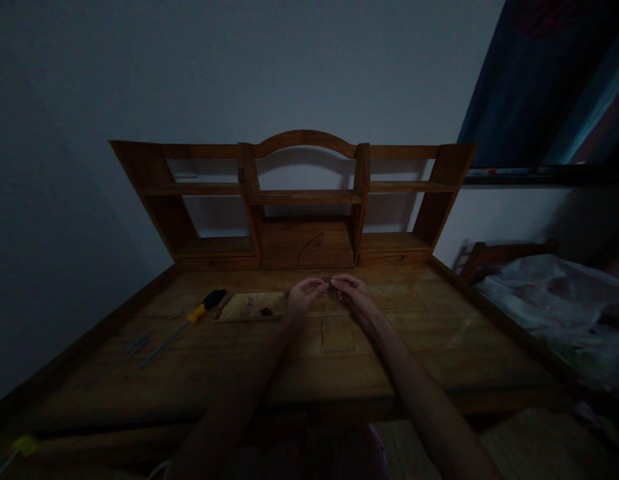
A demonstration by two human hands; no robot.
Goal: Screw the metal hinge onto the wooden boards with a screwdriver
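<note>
My left hand and my right hand meet above the middle of the wooden desk, fingers pinched. Between their fingertips is a small dark piece, perhaps metal; its kind is too small and dim to make out. Just below them a thin square wooden block lies on the desktop. Left of my left hand lies a pale wooden board with a dark spot or hole. A screwdriver with a yellow and black handle rests farther left, its shaft pointing toward the front left.
Several small thin pieces, possibly screws, lie on the left of the desk. A wooden shelf unit stands along the back by the wall. A yellow-handled tool shows at the lower left. Plastic bags are beyond the right edge.
</note>
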